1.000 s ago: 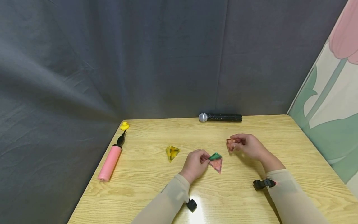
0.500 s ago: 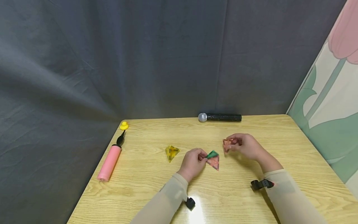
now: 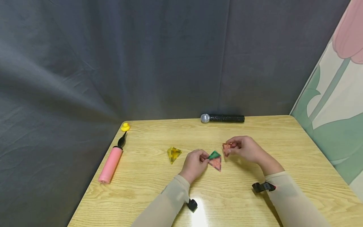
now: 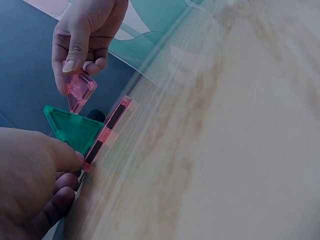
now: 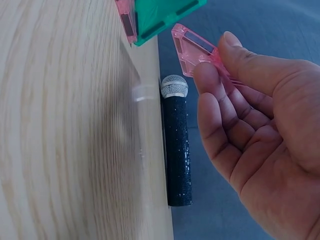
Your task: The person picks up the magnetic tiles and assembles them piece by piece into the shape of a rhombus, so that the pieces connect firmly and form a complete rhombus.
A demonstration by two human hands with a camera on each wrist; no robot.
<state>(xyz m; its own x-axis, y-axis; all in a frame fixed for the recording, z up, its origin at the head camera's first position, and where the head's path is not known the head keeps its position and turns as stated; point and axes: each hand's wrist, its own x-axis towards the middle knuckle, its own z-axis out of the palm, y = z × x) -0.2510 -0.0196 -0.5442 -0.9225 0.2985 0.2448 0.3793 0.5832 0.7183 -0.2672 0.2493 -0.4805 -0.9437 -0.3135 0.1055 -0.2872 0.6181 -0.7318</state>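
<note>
My left hand [image 3: 195,164] pinches the corner where a green triangular magnetic tile [image 4: 75,129] meets a pink magnetic tile [image 3: 216,164]. The pink one lies flat at table level, and the green one rises at an angle from its edge. My right hand [image 3: 245,148] grips a second pink triangular tile [image 5: 192,50] between thumb and fingers, raised above the tabletop. In the right wrist view a gap separates this tile from the green one [image 5: 165,15]. To the left of my left hand, a yellow translucent tile piece [image 3: 174,154] rests on the table.
A black microphone [image 3: 225,118] with a silver head lies along the table's back edge. On the left side are a pink hand pump [image 3: 111,164] with a black nozzle and a yellow rubber duck [image 3: 125,127]. A dark curtain [image 3: 170,63] hangs behind the wooden table [image 3: 141,195].
My right hand has brought its pink tile leftward, nearer the green tile. My left hand and its joined tiles have shifted slightly left and up in the head view.
</note>
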